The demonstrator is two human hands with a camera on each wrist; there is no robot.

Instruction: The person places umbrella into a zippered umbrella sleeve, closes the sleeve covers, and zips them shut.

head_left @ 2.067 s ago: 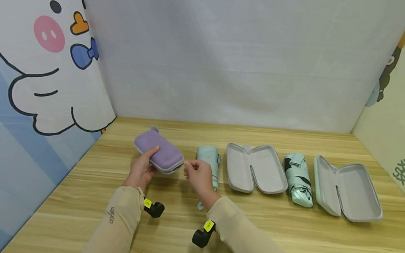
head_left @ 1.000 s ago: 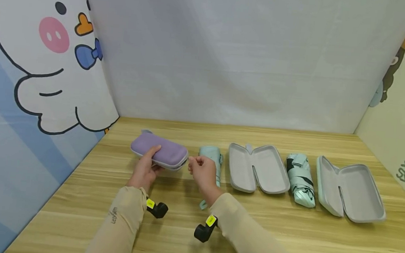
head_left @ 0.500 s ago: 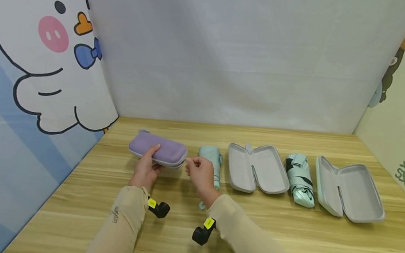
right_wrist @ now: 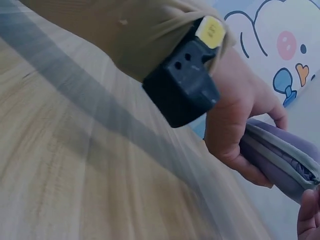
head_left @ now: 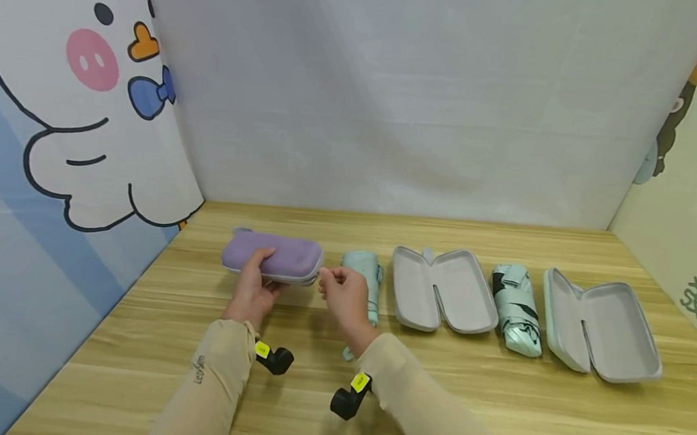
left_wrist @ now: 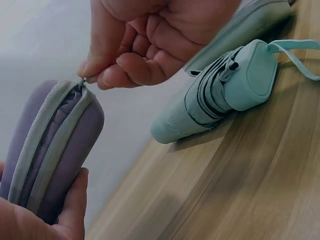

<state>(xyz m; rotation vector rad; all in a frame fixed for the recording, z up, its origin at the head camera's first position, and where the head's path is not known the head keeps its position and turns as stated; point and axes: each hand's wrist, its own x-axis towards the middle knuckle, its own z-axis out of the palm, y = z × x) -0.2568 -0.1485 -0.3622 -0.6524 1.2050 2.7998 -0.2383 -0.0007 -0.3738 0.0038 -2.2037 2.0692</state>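
Note:
My left hand (head_left: 252, 293) grips a purple hard-shell zip case (head_left: 274, 254) above the table, thumb on its upper face and fingers beneath. The zip gap along its side is part open, with folded purple fabric (left_wrist: 56, 132) visible inside. At the case's right end, my right hand (head_left: 345, 300) pinches the small zipper pull (left_wrist: 81, 84) between thumb and forefinger. Just behind the right hand lies a mint folded umbrella (head_left: 362, 265), partly covered by that hand in the head view; its wrist strap (left_wrist: 300, 52) shows in the left wrist view.
Right of the mint umbrella, an opened case (head_left: 465, 291) with grey lining lies on the wooden table (head_left: 283, 417). Beyond it come a mint-and-black folded umbrella (head_left: 514, 312) and a second opened case (head_left: 613, 330). A white curtain (head_left: 393, 112) hangs behind the table.
The purple case has turned from a slant to nearly level, left to right, in the left hand. The right hand stays by its right end. The things on the table have not moved.

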